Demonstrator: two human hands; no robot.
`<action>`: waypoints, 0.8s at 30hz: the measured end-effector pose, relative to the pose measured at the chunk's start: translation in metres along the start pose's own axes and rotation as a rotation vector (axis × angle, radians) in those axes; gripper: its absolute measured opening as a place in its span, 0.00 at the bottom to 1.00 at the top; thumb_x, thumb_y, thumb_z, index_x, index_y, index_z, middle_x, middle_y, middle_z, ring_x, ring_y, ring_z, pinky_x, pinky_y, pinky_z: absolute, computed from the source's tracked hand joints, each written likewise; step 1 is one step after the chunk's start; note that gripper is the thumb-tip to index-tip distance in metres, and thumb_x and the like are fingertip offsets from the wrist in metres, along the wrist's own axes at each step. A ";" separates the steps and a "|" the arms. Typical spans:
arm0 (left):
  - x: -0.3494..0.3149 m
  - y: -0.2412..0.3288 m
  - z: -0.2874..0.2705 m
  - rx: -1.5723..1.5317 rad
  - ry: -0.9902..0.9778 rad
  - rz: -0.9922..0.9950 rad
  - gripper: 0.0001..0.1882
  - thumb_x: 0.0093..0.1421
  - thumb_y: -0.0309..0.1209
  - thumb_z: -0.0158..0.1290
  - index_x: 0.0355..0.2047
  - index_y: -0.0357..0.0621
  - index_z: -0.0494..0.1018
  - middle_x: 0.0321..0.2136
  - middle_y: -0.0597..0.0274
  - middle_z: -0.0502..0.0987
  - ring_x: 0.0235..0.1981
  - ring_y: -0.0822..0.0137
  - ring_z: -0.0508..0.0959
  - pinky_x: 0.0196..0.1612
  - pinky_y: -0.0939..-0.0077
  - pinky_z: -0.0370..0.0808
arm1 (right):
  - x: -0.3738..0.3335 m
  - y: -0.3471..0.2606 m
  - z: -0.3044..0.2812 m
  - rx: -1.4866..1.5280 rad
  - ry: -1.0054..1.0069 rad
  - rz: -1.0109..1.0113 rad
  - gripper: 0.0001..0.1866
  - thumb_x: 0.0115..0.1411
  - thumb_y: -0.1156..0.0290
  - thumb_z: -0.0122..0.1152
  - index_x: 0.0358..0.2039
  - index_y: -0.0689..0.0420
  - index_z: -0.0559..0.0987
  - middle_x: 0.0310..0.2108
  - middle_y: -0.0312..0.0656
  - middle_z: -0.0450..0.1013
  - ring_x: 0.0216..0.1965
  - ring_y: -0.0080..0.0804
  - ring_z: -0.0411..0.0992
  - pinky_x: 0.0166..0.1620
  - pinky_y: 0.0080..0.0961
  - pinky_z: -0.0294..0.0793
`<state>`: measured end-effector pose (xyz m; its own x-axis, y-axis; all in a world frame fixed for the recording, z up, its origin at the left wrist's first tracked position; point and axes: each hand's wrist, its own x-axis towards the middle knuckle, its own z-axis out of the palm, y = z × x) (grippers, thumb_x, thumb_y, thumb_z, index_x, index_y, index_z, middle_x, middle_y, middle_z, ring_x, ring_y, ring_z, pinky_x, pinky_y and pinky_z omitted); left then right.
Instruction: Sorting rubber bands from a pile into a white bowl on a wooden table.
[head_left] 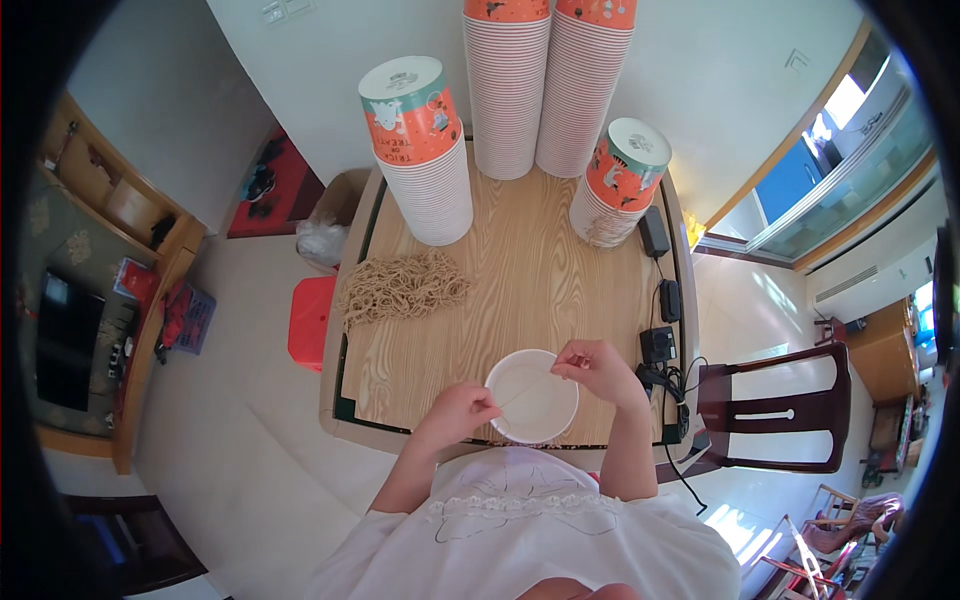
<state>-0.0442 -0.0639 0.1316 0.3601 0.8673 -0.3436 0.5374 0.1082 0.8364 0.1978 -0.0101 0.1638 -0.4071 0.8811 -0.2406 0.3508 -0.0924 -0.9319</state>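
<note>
A round white paper bucket (545, 418) stands with its mouth up at the near edge of the table. My left hand (458, 412) is closed in a pinch at the bucket's left rim. Over the right side of the rim my right hand (602, 372) also pinches. Between them runs a thin, pale piece of twine (522, 392), stretched slantwise across the bucket's mouth. Farther left lies a loose heap of tan twine (405, 287) in many strands. A short stack of upturned buckets (628, 178) at the right has tan twine strands around its lower part.
Tall bucket stacks (507, 100) rise at the back, and another stack (425, 195) stands at the left. Black adapters and a small camera-like box (658, 345) with cables line the right edge. A dark wooden chair (780, 410) stands right; a red stool (311, 323) left.
</note>
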 end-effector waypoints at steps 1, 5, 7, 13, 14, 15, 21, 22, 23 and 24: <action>0.004 0.001 0.005 0.124 0.139 0.183 0.11 0.45 0.27 0.56 0.31 0.39 0.70 0.26 0.61 0.71 0.26 0.67 0.71 0.31 0.77 0.69 | -0.001 -0.002 0.001 -0.051 -0.005 -0.030 0.04 0.48 0.74 0.58 0.25 0.61 0.75 0.20 0.35 0.71 0.23 0.18 0.66 0.27 0.15 0.64; 0.025 0.043 0.027 -0.159 0.289 0.554 0.23 0.44 0.26 0.57 0.42 0.43 0.65 0.33 0.58 0.70 0.28 0.65 0.71 0.33 0.77 0.69 | 0.000 0.001 0.017 -0.175 -0.050 -0.102 0.05 0.47 0.74 0.58 0.26 0.60 0.76 0.20 0.39 0.72 0.23 0.23 0.69 0.28 0.18 0.68; 0.038 0.039 0.043 -0.353 0.210 0.460 0.23 0.44 0.26 0.58 0.42 0.43 0.65 0.30 0.59 0.70 0.27 0.67 0.71 0.31 0.79 0.69 | 0.001 -0.002 0.021 -0.202 -0.053 -0.073 0.05 0.47 0.74 0.58 0.26 0.60 0.76 0.21 0.40 0.73 0.23 0.24 0.69 0.28 0.19 0.68; 0.072 0.006 0.065 -0.333 0.107 0.235 0.16 0.47 0.27 0.57 0.37 0.41 0.66 0.17 0.68 0.67 0.18 0.78 0.65 0.22 0.83 0.63 | 0.007 0.041 0.005 -0.069 -0.043 0.016 0.05 0.50 0.73 0.56 0.26 0.60 0.75 0.18 0.36 0.70 0.22 0.20 0.67 0.26 0.17 0.65; 0.072 0.005 0.068 -0.251 0.175 0.244 0.14 0.48 0.27 0.56 0.35 0.39 0.67 0.14 0.71 0.65 0.16 0.80 0.63 0.20 0.83 0.61 | 0.008 0.046 0.002 0.023 -0.073 0.077 0.05 0.51 0.73 0.55 0.26 0.60 0.75 0.18 0.35 0.69 0.22 0.19 0.67 0.26 0.16 0.65; 0.078 -0.002 0.076 -0.250 0.171 0.242 0.14 0.48 0.27 0.56 0.35 0.39 0.67 0.14 0.71 0.65 0.16 0.80 0.63 0.20 0.83 0.61 | 0.008 0.051 -0.001 0.027 -0.072 0.080 0.05 0.51 0.73 0.55 0.26 0.60 0.75 0.18 0.35 0.69 0.22 0.19 0.67 0.26 0.16 0.65; 0.082 -0.010 0.080 -0.794 0.081 0.021 0.09 0.55 0.33 0.49 0.26 0.41 0.66 0.11 0.74 0.58 0.12 0.80 0.59 0.14 0.86 0.55 | 0.011 0.062 -0.005 -0.029 -0.025 0.040 0.06 0.49 0.75 0.57 0.30 0.60 0.74 0.19 0.33 0.68 0.24 0.17 0.66 0.28 0.14 0.65; 0.079 -0.004 0.075 -0.874 0.034 -0.084 0.12 0.57 0.39 0.45 0.25 0.42 0.66 0.11 0.74 0.57 0.10 0.80 0.57 0.12 0.85 0.53 | 0.011 0.052 -0.003 -0.037 -0.009 -0.029 0.08 0.49 0.75 0.58 0.31 0.60 0.74 0.20 0.34 0.69 0.24 0.18 0.67 0.29 0.14 0.66; 0.078 -0.001 0.073 -0.952 -0.013 -0.190 0.17 0.59 0.44 0.40 0.24 0.43 0.65 0.10 0.75 0.56 0.09 0.80 0.56 0.11 0.85 0.51 | 0.011 0.047 -0.001 -0.046 0.007 -0.098 0.10 0.48 0.75 0.59 0.33 0.60 0.74 0.21 0.34 0.69 0.25 0.18 0.67 0.30 0.14 0.66; 0.079 -0.002 0.074 -0.950 -0.015 -0.191 0.17 0.59 0.44 0.40 0.24 0.43 0.65 0.10 0.75 0.56 0.09 0.80 0.56 0.11 0.85 0.51 | 0.012 0.049 0.001 -0.044 0.010 -0.098 0.10 0.48 0.75 0.59 0.33 0.60 0.74 0.21 0.34 0.69 0.25 0.18 0.67 0.30 0.14 0.66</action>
<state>0.0393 -0.0315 0.0713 0.3437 0.7890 -0.5092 -0.2503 0.5996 0.7601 0.2097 -0.0045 0.1153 -0.4331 0.8894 -0.1460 0.3461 0.0145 -0.9381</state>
